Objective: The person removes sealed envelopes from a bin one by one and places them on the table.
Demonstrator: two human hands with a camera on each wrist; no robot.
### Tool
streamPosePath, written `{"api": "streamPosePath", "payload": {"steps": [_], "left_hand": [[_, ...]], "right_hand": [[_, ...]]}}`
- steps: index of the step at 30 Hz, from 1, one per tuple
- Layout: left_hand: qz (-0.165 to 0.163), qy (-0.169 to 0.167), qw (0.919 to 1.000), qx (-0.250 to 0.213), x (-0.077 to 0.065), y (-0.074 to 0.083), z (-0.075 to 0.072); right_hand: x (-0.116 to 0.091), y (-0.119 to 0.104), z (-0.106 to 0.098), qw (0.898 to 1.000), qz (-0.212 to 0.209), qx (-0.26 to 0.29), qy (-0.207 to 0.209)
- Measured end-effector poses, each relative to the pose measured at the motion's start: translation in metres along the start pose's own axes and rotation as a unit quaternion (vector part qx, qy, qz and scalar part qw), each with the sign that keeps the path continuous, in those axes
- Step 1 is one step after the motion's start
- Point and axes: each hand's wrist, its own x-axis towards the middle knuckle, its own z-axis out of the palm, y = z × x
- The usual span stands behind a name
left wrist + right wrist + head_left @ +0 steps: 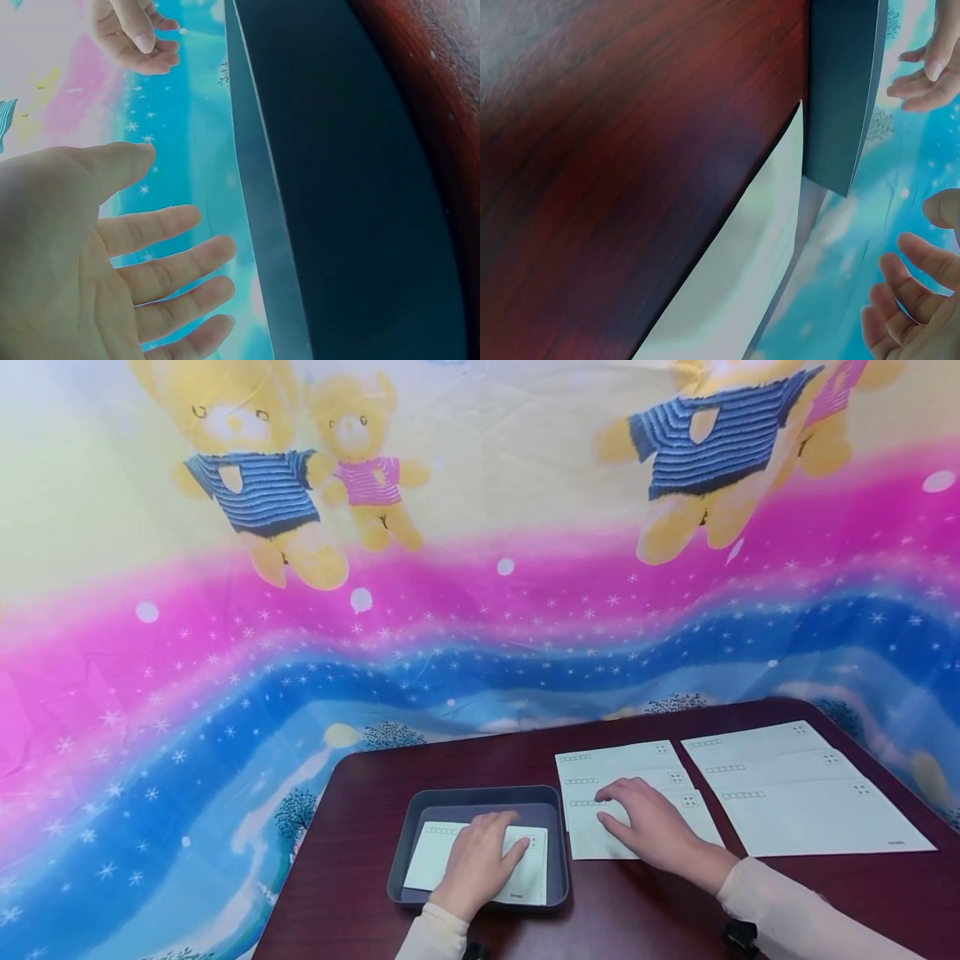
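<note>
In the head view, a dark grey tray (450,812) is seen at 6 o'clock on a reddish table (517,935), with tray envelopes (429,864) lying inside. Above these the left hand (477,864) is held, fingers extended; whether paper is touched cannot be told. From the tray, overlapping middle envelopes (588,837) are laid at 2 o'clock, partly covered from sight by the right hand (652,827). Outer envelopes (817,814) are laid at 3 o'clock from those.

In the left wrist view, the left hand is shown at 8 o'clock, fingers spread wide, nothing gripped; the tray's wall is seen at 3 o'clock.

In the right wrist view, the right hand is shown at 4 o'clock, fingers loosely bent, nothing held.
</note>
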Motion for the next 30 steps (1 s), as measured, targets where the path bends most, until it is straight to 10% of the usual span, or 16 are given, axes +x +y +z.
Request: {"api": "streamPosePath", "payload": {"steps": [30], "left_hand": [[-0.019, 0.010, 0.9997, 0.011, -0.015, -0.027, 0.000]], "right_hand": [[0.000, -0.036, 0.029, 0.999, -0.018, 0.032, -0.031]]}}
